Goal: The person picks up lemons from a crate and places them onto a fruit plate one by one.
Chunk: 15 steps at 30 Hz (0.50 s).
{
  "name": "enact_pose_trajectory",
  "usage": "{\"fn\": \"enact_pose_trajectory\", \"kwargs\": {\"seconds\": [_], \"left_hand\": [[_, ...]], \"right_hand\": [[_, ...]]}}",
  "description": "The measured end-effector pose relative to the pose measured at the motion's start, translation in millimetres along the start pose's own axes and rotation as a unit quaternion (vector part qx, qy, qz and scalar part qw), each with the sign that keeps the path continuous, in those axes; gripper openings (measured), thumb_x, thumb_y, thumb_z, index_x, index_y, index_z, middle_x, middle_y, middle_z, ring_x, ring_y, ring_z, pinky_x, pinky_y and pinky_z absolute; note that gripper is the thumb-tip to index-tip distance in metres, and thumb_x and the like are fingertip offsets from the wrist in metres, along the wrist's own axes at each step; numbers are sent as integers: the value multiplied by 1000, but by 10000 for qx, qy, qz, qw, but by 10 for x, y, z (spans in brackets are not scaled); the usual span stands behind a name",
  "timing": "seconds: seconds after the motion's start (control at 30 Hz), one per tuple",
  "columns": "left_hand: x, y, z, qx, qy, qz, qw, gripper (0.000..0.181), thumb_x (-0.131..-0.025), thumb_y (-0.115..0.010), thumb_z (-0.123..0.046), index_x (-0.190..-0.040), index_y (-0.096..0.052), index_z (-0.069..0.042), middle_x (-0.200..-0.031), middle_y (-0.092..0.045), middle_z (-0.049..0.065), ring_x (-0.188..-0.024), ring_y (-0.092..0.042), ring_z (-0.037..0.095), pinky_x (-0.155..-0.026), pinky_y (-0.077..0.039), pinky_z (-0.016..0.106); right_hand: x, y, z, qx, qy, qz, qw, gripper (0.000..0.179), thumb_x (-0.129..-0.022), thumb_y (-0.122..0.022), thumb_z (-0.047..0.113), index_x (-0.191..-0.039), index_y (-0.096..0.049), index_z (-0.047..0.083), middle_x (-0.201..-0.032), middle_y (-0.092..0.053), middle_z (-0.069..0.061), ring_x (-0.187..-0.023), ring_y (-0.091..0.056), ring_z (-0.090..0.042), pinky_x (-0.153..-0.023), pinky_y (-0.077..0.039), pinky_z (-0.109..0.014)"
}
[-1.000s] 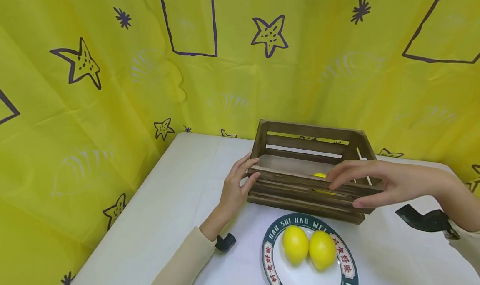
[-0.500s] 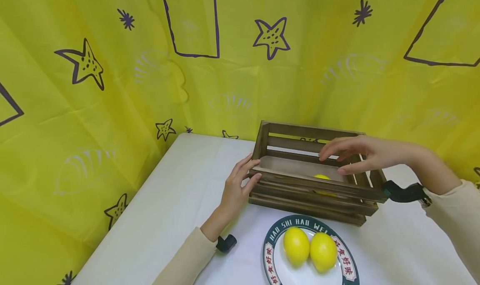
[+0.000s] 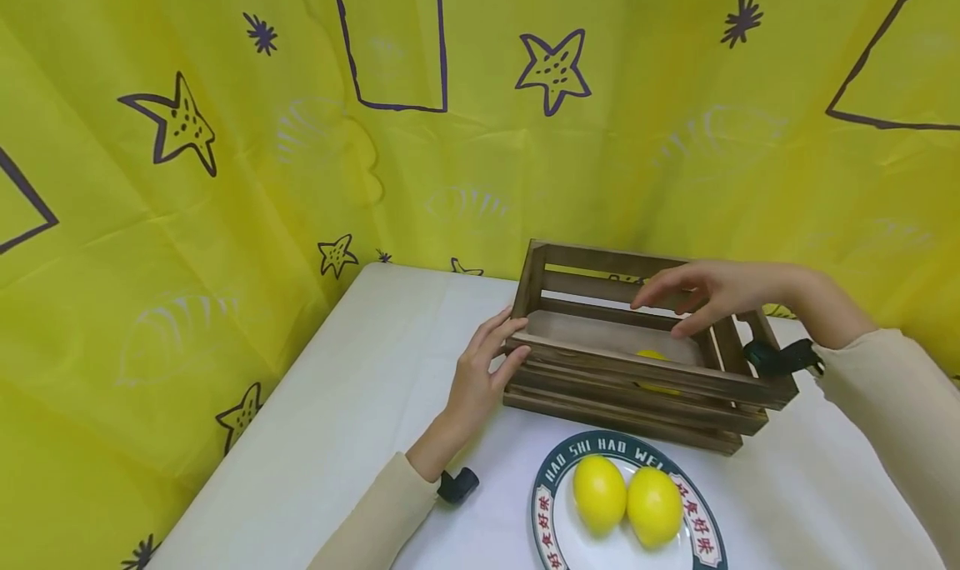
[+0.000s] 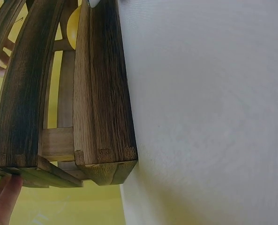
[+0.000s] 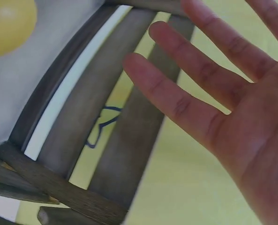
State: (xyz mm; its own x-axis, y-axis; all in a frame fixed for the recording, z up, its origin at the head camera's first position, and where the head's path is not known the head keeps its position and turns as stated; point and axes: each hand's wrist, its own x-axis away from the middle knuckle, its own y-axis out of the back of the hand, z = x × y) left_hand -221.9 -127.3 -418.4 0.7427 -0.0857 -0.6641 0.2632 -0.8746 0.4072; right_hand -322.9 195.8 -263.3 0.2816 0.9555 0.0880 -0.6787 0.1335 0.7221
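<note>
A brown slatted wooden crate (image 3: 585, 357) stands on the table with one yellow lemon (image 3: 651, 356) inside, partly hidden by the front slats. My left hand (image 3: 474, 387) rests against the crate's left end, fingers fairly straight and thumb by the front corner; the left wrist view catches fingertips (image 4: 10, 192) at a slat's end. Above the crate's right half hovers my right hand (image 3: 735, 295), holding nothing. Its fingers (image 5: 176, 101) are spread apart in the right wrist view, away from the lemon (image 5: 7, 26). Two more lemons (image 3: 599, 495) lie side by side on a round plate (image 3: 557, 470).
White cloth covers the table (image 3: 375, 370). The plate sits just in front of the crate. Behind and to the left hangs a yellow curtain (image 3: 450, 162) with starfish drawings, close to the crate's back. Black camera mounts (image 3: 457, 485) are strapped to both wrists.
My right hand has moved from the crate's front edge back and slightly left, over its inside. The left hand stays at the crate's left end. The whole head view has shifted slightly.
</note>
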Motion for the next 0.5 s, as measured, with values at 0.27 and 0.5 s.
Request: {"fn": "enact_pose_trajectory", "kwargs": {"seconds": [0.27,0.5], "left_hand": [[9,-3,13,-32,-55,-1,10000,38,-93,-67,-15,-130,-58,-14,-145,-48,11,-124,-56,27,-90,-56,29],[2,1,-1,-12,7,-1,10000,38,-94,-66,-15,-131,-58,-14,-145,-48,10,-125,-55,27,-90,-56,31]], "right_hand": [[-158,8,-202,-324,-902,370,9947,53,-86,-75,11,-134,-54,3,-138,-52,-11,-123,-48,-2,-89,-57,-33],[-276,-10,-372,-560,-1839,895,9773,58,-81,-78,13,-134,-55,8,-145,-42,-18,-130,-37,-44,-101,-47,-42]]}}
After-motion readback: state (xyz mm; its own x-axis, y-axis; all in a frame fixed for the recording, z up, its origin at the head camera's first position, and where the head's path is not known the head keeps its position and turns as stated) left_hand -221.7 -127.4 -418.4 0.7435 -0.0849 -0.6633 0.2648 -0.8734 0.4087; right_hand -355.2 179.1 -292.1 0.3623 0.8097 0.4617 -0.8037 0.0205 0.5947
